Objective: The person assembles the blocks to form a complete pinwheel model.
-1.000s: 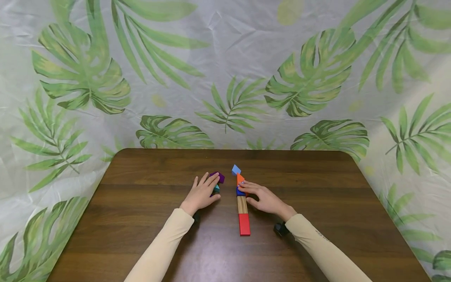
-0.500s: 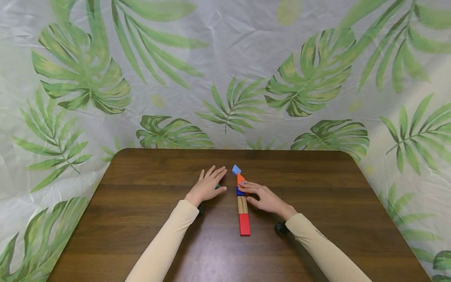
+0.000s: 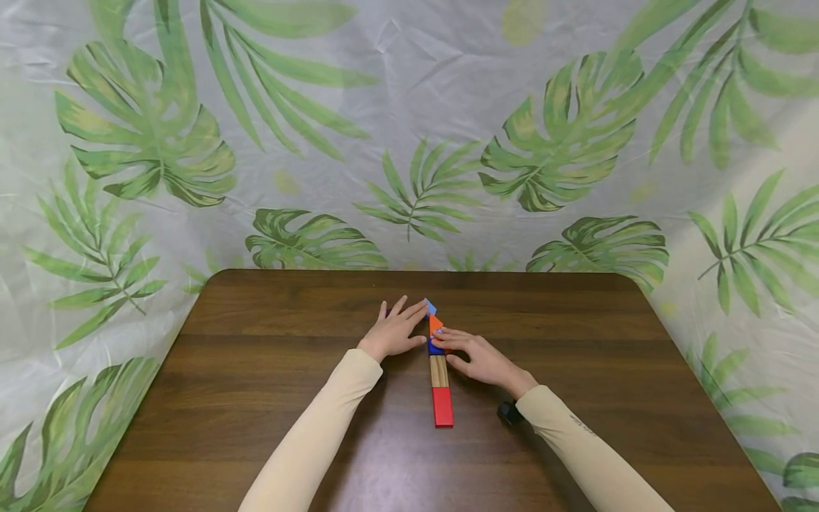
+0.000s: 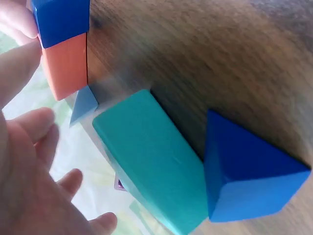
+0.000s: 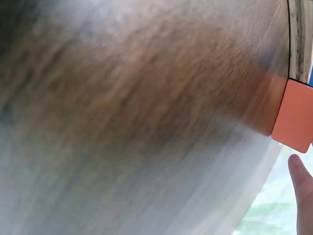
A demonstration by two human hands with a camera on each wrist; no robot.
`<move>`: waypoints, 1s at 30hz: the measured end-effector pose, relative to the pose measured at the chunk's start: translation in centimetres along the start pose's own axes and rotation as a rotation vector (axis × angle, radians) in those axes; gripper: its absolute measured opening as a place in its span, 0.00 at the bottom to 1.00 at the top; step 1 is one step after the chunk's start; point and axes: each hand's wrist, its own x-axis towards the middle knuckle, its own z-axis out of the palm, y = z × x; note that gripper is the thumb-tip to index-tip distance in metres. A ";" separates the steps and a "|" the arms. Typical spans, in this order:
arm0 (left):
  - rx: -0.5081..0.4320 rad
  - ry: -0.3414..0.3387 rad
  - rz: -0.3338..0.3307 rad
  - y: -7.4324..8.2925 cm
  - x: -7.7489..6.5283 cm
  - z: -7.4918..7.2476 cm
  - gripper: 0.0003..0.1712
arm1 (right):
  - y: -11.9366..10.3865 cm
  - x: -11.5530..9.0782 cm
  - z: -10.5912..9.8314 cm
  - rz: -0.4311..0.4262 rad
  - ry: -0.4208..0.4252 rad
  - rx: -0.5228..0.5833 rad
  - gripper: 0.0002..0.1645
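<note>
My left hand (image 3: 398,333) spreads its fingers at the far end of a row of blocks, index fingertip at the light blue block (image 3: 431,307) and thumb near the dark blue block (image 3: 436,349). Beside that hand lie a teal block (image 4: 151,161) and a blue triangular prism (image 4: 254,171), hidden in the head view. Fingertips of my right hand (image 3: 478,359) rest on the row around the dark blue block and the orange triangular block (image 3: 436,323). Its thumb lies a little apart from the row. Toward me follow natural wood pieces (image 3: 438,371) and a red block (image 3: 442,407).
A bit of a purple block (image 3: 387,312) shows behind my left fingers. The brown wooden table (image 3: 256,398) ends at a far edge before a leaf-patterned cloth (image 3: 409,178). A black strap device (image 3: 510,413) sits at my right wrist.
My left hand has moved right and slightly away from me, from over the purple and teal blocks to the light blue block. The right hand and the row stay put.
</note>
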 end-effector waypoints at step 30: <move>0.027 0.016 -0.083 -0.2 1.2 -0.3 0.31 | 0.3 -0.1 0.2 -0.007 0.016 -0.022 0.23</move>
